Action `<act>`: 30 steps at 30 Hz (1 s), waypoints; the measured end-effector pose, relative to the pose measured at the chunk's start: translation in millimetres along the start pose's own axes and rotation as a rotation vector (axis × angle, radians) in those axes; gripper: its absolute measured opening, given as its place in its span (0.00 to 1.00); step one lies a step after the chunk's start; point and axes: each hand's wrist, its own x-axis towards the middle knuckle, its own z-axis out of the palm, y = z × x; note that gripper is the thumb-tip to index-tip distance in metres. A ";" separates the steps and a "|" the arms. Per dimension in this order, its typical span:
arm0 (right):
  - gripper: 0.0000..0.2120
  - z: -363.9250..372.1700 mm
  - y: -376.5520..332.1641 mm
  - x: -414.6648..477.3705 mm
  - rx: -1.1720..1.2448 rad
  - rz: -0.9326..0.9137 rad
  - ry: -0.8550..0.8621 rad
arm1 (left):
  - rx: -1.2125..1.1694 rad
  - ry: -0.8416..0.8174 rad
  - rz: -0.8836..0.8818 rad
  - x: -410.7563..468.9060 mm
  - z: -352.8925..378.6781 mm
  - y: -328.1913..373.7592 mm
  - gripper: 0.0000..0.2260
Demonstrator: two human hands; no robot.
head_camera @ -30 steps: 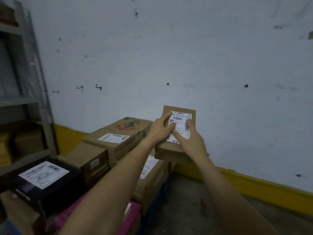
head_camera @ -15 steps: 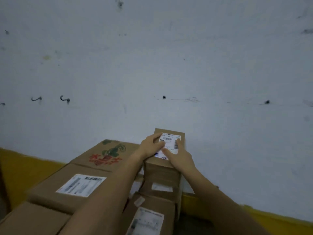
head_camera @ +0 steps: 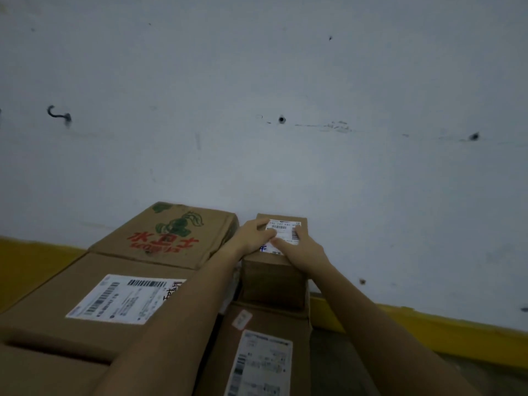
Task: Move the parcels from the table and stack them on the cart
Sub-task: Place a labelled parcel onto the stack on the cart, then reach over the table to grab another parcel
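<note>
Since a second ago you have lowered the small brown cardboard parcel with the white shipping label (head_camera: pixel 281 238) from mid-air onto the stack against the pale wall (head_camera: pixel 257 95), and your view has closed in on it. It now sits upright on a longer brown cardboard box with a white label (head_camera: pixel 265 352), whose near end runs off the bottom of the view. Your left hand (head_camera: pixel 254 237) lies flat over the parcel's top left edge, fingers spread across the label. Your right hand (head_camera: pixel 301 247) presses on the top right, fingers on the label too. Both hands are on it, palms down rather than wrapped around; whether your thumbs pinch the sides you cannot tell, since the hands hide them. To the left, just beside the parcel, stands a brown carton printed with red characters and a green vegetable (head_camera: pixel 168 234), partly behind your left forearm. Nearer you lies a wide brown box with a barcode label (head_camera: pixel 85 295), cut off at the left edge. No part of the cart itself shows under the boxes. Label text is too blurred to read.
</note>
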 end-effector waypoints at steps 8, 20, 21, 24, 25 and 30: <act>0.38 -9.7 -0.4 -4.5 0.163 -0.013 -0.050 | 0.200 0.111 0.122 -4.1 -0.9 4.4 0.19; 0.28 -66.8 79.8 -118.1 -0.304 -0.343 0.300 | 0.403 0.300 0.377 -90.0 43.7 71.6 0.22; 0.28 -74.6 93.3 -132.2 -0.354 -0.361 0.309 | 0.385 0.288 0.387 -102.7 58.0 77.4 0.22; 0.27 -104.4 135.2 -175.2 -0.501 -0.407 0.354 | 0.433 0.208 0.409 -138.7 106.1 95.3 0.23; 0.27 -116.4 149.6 -190.5 -0.534 -0.415 0.365 | 0.466 0.193 0.416 -150.0 123.0 102.2 0.22; 0.26 -178.2 224.4 -266.4 -0.616 -0.477 0.367 | 0.403 0.210 0.393 -206.9 217.6 143.0 0.21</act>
